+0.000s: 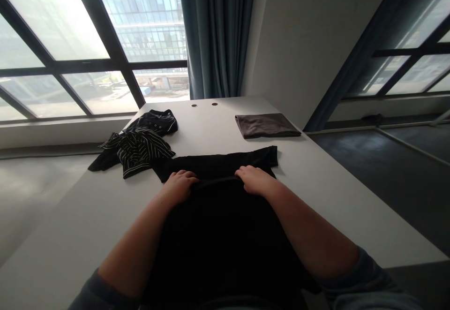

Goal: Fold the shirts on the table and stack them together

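A black T-shirt (221, 235) lies spread over the table in front of me, its short sleeves reaching out left and right at the far end. Near its left side, my left hand (178, 185) is closed on the fabric with fingers curled. My right hand (256, 180) grips the cloth level with it on the right. Between the two hands runs a slightly raised edge of black cloth. The near end of the shirt merges into shadow by my body, so its hem is hard to make out.
The white table (351, 207) carries a crumpled black-and-white striped garment (144, 148) at the left and a folded grey-brown cloth (267, 125) at the back right. Two cable holes sit near its far edge. Beyond hang blue curtains (216, 33) beside windows.
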Motion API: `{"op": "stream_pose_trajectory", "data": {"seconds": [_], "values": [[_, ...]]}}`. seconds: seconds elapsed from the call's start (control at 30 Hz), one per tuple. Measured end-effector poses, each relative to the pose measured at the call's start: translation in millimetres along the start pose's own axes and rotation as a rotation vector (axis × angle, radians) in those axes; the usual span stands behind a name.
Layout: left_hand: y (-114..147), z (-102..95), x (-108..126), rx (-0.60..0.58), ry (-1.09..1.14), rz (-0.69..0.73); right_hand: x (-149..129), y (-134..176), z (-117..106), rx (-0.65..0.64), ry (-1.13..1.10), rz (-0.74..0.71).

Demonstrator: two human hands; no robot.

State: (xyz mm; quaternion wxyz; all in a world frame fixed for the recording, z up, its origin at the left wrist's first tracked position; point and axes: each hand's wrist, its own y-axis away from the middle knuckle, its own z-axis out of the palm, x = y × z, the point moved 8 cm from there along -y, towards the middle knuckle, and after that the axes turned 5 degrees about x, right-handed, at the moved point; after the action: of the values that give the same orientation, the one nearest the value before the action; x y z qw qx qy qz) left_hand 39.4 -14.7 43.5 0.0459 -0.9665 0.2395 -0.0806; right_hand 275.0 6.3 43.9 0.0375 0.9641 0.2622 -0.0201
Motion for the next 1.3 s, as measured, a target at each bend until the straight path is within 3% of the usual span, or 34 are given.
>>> {"op": "stream_pose_trajectory", "data": {"seconds": [0.13,0.2,0.3,0.43,0.6,0.7,0.93,1.3], "values": [[-2,-13.1,27,0.122,-0.019,-0.040,-22,-3,-15,0.185,-0.038,-0.074],[-6,-8.6,41,0.163,-0.016,0.002,-33,-6,-9,0.177,-0.028,-0.137],[-12,11.7,50,0.116,-0.028,0.071,-43,-8,3,0.123,-0.031,-0.221],[-14,27.4,42,0.076,-0.045,0.072,-39,-7,7,0.104,-0.015,-0.191],[-12,24.4,37,0.083,-0.045,0.101,-38,-6,1,0.094,-0.059,-0.221],[-12,18.2,33,0.112,-0.056,0.075,-32,-7,-4,0.155,-0.055,-0.191],[-13,6.3,9,0.196,-0.062,-0.122,5,-11,-13,0.309,-0.085,0.045],[-8,2.4,-16,0.262,0.010,-0.331,28,-13,-3,0.329,-0.185,0.230]]}}
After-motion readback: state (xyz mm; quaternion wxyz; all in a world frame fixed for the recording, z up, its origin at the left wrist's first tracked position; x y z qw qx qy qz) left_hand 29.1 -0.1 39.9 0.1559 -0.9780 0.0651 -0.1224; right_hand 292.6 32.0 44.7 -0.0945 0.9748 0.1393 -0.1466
